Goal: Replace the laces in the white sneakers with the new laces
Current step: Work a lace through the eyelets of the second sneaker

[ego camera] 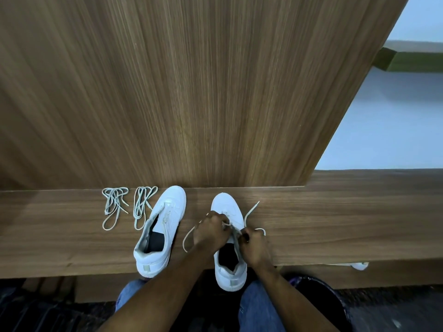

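Two white sneakers stand on a narrow wooden ledge (335, 224), toes pointing away from me. The left sneaker (165, 224) has a white lace running through its eyelets. On the right sneaker (226, 207) both my hands work at the lace. My left hand (211, 232) pinches the lace over the tongue, and a loose end (188, 238) loops off to the left. My right hand (255, 246) grips the other strand at the shoe's right side, whose free end (251, 209) lies on the wood. Two bundles of pale laces (113, 207) (142, 206) lie left of the shoes.
A tall wooden panel (191, 92) rises directly behind the ledge. The right sneaker's heel overhangs the front edge above my knees. A black bin (318, 300) stands on the floor at lower right, and a small white object (359, 265) sits under the ledge edge.
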